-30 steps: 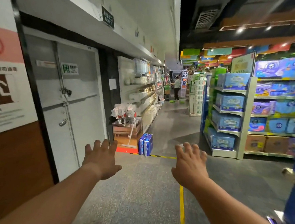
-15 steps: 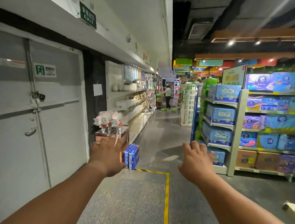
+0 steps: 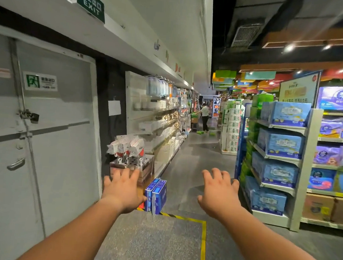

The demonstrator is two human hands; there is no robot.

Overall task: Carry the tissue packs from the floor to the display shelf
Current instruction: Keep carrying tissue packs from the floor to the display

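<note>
Tissue packs loom nearer; both hands reach, empty.

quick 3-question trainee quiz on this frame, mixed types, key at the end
1. True or false: the left hand grips the blue tissue packs.
2. The packs stand on the floor beside: A) the yellow floor line, B) the far shopper, C) the grey door.
3. Fill in: the right hand is ____, holding nothing.

Key: 1 false, both hands reach forward empty; 2 A; 3 open.
</note>
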